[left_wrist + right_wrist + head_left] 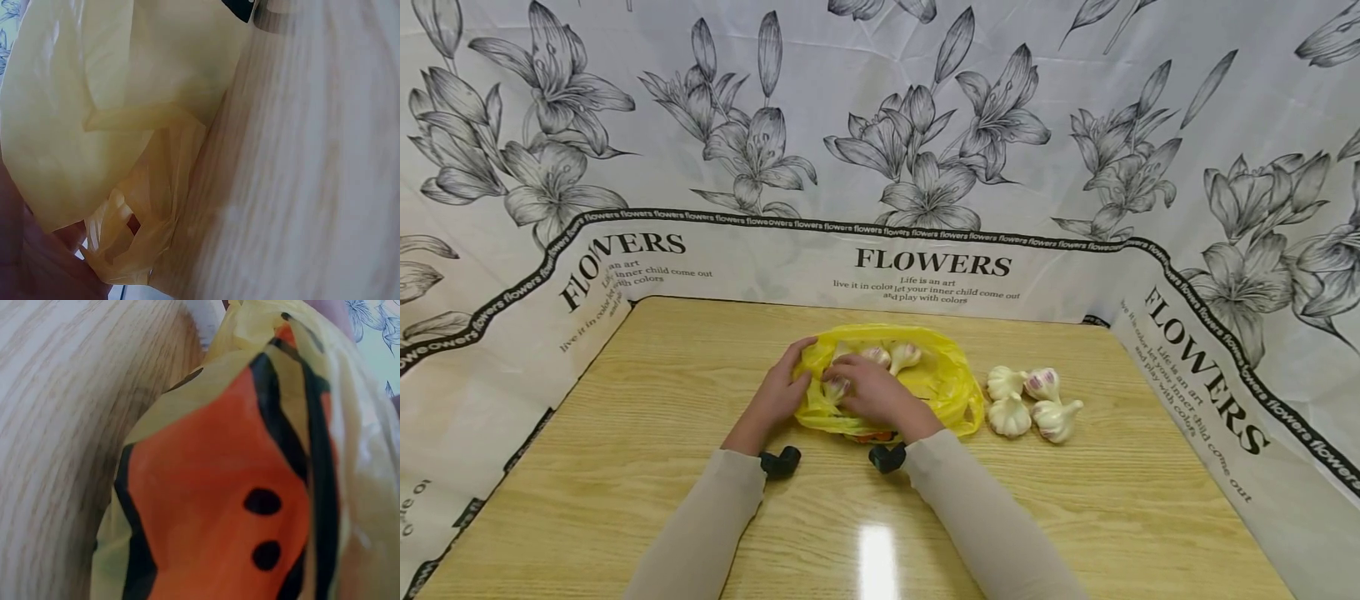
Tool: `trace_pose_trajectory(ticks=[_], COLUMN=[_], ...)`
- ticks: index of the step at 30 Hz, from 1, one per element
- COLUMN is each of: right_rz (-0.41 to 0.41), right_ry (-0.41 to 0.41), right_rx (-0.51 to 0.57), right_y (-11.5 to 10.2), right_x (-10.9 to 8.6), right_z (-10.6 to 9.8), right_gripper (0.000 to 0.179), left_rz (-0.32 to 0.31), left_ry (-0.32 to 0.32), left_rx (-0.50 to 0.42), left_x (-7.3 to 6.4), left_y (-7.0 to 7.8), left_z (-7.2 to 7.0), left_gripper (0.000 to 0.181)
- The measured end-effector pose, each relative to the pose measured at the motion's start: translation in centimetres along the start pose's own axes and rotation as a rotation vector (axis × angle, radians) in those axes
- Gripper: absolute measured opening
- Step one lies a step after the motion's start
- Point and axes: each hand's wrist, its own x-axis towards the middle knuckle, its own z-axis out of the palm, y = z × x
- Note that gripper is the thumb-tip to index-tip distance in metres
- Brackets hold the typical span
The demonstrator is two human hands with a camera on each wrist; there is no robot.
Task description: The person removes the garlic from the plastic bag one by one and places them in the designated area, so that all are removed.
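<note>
Left hand (779, 392), spread, touches the yellow plastic bag (936, 383) while right hand (871, 390), grip unclear, reaches inside, apparently for a round whitish garlic bulb (836, 389), seemingly needing a firm pinch next.

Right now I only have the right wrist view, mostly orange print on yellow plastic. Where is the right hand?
Observer: In the head view, the right hand reaches into the open mouth of the yellow bag.
Operator: Copy. And the left hand?
Observer: It touches the left side of the bag; I can't tell how firmly.
Operator: Anything lying outside the bag that I can't see?
Observer: Yes, four garlic bulbs sit close together on the table, just right of the bag.
</note>
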Motion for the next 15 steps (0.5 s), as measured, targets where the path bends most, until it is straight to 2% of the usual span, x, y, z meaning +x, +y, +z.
trace_pose_trajectory(ticks=[4,15], right_rz=[-0.004,-0.026], right_ry=[-0.011,-0.019], right_rx=[0.004,-0.031], right_y=[-0.01,0.53], right_x=[0.16,0.39], right_z=[0.18,0.39], right_gripper=[0.044,0.047], left_rz=[-0.012,0.018], left_ry=[0.001,0.013], left_rx=[-0.003,0.006], left_x=[0.00,-0.01], left_y=[0.08,0.14], left_z=[0.06,0.03], left_gripper=[0.051,0.051])
